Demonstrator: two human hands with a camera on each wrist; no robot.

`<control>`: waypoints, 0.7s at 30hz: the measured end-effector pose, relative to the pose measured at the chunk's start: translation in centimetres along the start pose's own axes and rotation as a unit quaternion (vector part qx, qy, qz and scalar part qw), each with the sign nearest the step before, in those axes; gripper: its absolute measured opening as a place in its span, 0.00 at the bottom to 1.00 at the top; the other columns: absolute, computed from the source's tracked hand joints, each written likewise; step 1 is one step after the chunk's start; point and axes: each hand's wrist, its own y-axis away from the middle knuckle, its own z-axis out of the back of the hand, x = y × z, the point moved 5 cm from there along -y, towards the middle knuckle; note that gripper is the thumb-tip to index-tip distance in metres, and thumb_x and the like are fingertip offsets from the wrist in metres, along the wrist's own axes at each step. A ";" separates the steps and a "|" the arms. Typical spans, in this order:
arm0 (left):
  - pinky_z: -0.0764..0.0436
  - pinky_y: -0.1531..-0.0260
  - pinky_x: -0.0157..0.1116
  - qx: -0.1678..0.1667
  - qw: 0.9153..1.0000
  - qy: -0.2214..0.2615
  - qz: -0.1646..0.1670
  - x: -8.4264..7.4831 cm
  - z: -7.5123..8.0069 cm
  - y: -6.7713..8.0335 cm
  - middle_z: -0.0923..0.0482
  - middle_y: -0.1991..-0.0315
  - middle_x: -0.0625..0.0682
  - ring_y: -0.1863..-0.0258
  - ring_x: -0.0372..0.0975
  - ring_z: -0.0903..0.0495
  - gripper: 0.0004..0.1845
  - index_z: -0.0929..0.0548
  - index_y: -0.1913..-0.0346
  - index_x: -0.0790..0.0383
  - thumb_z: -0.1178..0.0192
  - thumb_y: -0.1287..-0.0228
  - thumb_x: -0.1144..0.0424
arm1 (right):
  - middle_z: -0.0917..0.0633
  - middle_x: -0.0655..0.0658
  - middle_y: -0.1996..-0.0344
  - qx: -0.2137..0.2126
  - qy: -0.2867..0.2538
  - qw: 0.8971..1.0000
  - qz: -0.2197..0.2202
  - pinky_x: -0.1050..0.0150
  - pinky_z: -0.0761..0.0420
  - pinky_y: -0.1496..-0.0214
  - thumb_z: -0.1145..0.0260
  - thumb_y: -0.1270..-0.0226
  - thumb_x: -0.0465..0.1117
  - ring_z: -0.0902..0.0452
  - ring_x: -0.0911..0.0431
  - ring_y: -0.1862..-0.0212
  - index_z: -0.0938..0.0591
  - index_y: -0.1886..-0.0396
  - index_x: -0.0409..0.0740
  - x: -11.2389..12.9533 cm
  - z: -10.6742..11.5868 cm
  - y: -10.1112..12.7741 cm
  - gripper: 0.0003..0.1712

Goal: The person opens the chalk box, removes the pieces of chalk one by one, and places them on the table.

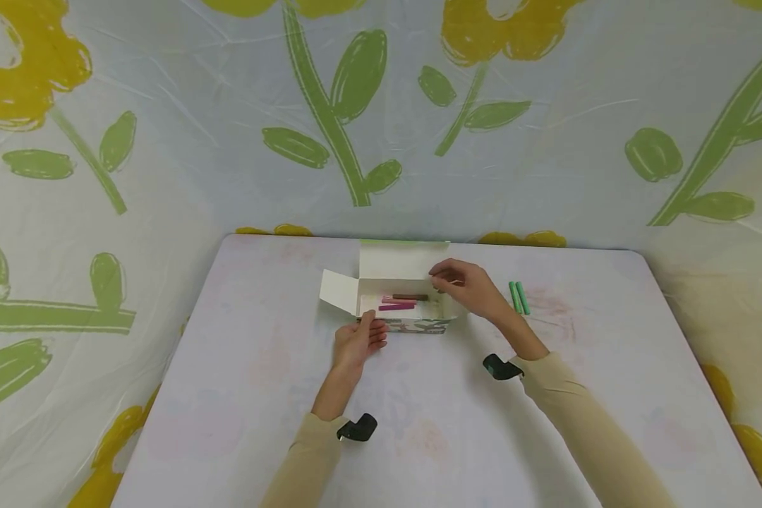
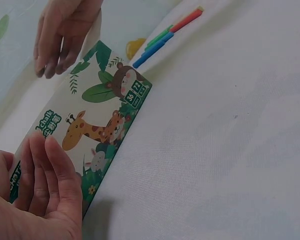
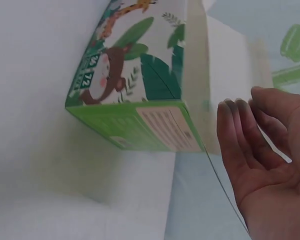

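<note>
A white chalk box (image 2: 95, 120) printed with jungle animals stands on the table, its lid and side flap folded back. Inside lie several chalk sticks (image 1: 396, 307), pink, magenta and brown. With the thumb over the front rim and fingers against the printed face, my left hand (image 1: 353, 344) grips the box's front left corner. Over the box's right end hovers my right hand (image 1: 470, 286), fingers loosely bent toward the thumb, nothing visible between them. In the right wrist view, the right fingers (image 3: 235, 125) are beside the raised white flap; the box's green end faces the camera.
To the right of the box, two green sticks (image 1: 518, 298) lie side by side on the table (image 1: 241, 395). The left wrist view shows blue (image 2: 153, 50) and red (image 2: 187, 19) sticks beyond the box. A flower-printed curtain (image 1: 228, 106) surrounds the table's back and sides.
</note>
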 end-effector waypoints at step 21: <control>0.14 0.69 0.30 0.004 1.000 0.003 -0.009 -0.3 -0.2 0.3 0.15 0.73 0.52 0.75 0.34 0.18 0.19 0.15 0.64 0.73 0.41 0.24 0.57 | 0.14 0.42 0.60 0.270 0.115 0.956 0.021 0.59 0.16 0.51 0.32 0.28 0.35 0.21 0.55 0.60 0.15 0.53 0.33 0.6 -6.8 -2.9 0.10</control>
